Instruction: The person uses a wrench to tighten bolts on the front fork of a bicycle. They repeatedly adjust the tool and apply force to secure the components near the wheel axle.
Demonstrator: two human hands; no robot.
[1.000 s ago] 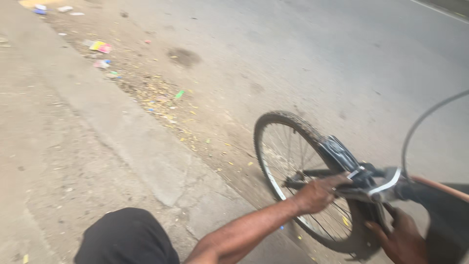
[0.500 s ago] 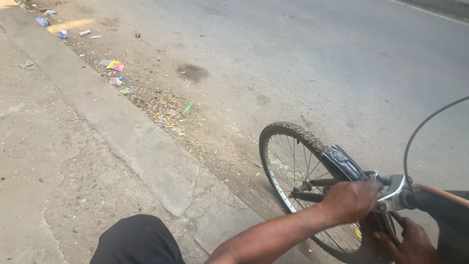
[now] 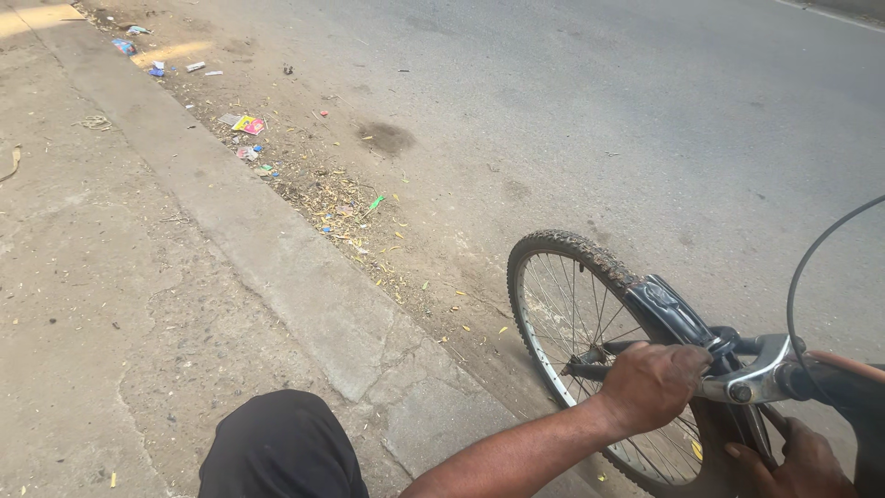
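Observation:
A bicycle stands at the lower right, its front wheel (image 3: 576,314) on the road beside the kerb. A black mudguard (image 3: 668,309) covers the knobbly tyre. My left hand (image 3: 653,383) is closed over the black left handlebar grip (image 3: 590,371), just left of the shiny metal stem (image 3: 761,373). My right hand (image 3: 793,461) is low at the bottom right edge, under the stem, with its fingers against the fork and tyre; its grip is partly hidden. A thin brake cable (image 3: 807,267) arcs above the bar.
A concrete kerb (image 3: 277,267) runs diagonally between the cracked pavement on the left and the grey asphalt road (image 3: 645,120). Litter and dry debris (image 3: 323,194) line the gutter. My dark-trousered knee (image 3: 277,452) shows at the bottom.
The view has swung so the kerb and litter slide down and right in the frame. My left hand has closed further over the grip; the wheel has barely moved relative to my hands.

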